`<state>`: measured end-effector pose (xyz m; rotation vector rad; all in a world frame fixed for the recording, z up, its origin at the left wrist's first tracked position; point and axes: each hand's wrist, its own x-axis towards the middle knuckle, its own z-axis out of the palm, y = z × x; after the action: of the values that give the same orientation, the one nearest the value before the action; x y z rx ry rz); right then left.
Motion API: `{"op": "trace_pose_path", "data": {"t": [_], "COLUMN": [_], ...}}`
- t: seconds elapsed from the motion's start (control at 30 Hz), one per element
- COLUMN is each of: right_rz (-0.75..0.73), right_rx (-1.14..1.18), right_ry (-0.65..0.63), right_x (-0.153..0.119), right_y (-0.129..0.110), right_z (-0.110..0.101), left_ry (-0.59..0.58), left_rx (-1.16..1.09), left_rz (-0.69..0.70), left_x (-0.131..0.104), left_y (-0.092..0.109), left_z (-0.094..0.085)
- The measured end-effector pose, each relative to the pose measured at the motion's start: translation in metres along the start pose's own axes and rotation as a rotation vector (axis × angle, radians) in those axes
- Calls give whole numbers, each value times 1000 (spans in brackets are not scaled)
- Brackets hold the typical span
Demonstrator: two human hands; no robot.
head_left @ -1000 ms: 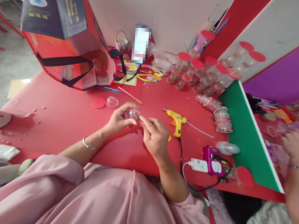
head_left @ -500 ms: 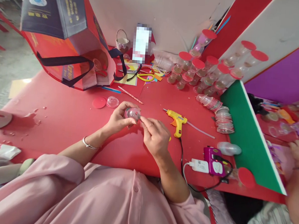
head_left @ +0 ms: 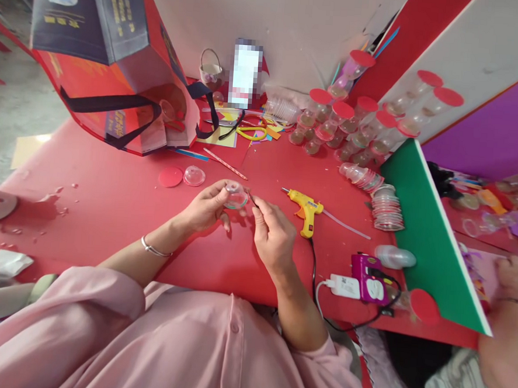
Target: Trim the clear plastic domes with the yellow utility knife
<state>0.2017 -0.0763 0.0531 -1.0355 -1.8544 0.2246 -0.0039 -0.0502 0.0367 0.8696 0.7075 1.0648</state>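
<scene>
My left hand [head_left: 208, 205] is closed on the edge of a clear plastic dome lid [head_left: 236, 197], tilted above the red table. My right hand [head_left: 275, 233] pinches a thin dark pointed tool [head_left: 251, 198] whose kind I cannot make out. Its tip is just right of the lid, and a small gap seems to lie between them. Beyond my left hand, another clear dome lid [head_left: 194, 176] lies beside a flat red disc [head_left: 170, 177]. To the right of my right hand a yellow hot glue gun [head_left: 304, 210] rests on its side with a glue stick in it.
A large red and navy bag [head_left: 116, 86] stands back left. At the back are a phone [head_left: 245, 73] and scissors [head_left: 251, 133]. Several hourglass-shaped clear cup pieces [head_left: 327, 128] and stacked lids [head_left: 387, 208] fill the right, by a green divider [head_left: 432, 240] and purple power socket [head_left: 370, 280].
My left hand has turned the dome lid so its open rim now tilts downward. My right hand has drawn slightly right, and the dark tool's tip is off the lid.
</scene>
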Motion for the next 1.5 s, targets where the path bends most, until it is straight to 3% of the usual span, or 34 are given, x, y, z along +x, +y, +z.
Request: {"op": "trace_pose_path", "data": {"t": [0.5, 0.7, 1.0, 1.5], "right_rz": [-50, -68, -46, -84], "right_rx": [-60, -54, -79, -128], "right_ry": [-104, -87, -95, -54], "right_x": [-2, -4, -7, -7], "right_y": [-5, -6, -7, -7], "right_z": [2, 4, 6, 6], "left_ry": [43, 147, 185, 144], "left_rx": [46, 161, 219, 200], "left_rz": [194, 275, 296, 310], "left_x": [1, 1, 0, -1], "left_y": [-9, -13, -11, -15], "left_z": [-4, -4, -2, -3]}}
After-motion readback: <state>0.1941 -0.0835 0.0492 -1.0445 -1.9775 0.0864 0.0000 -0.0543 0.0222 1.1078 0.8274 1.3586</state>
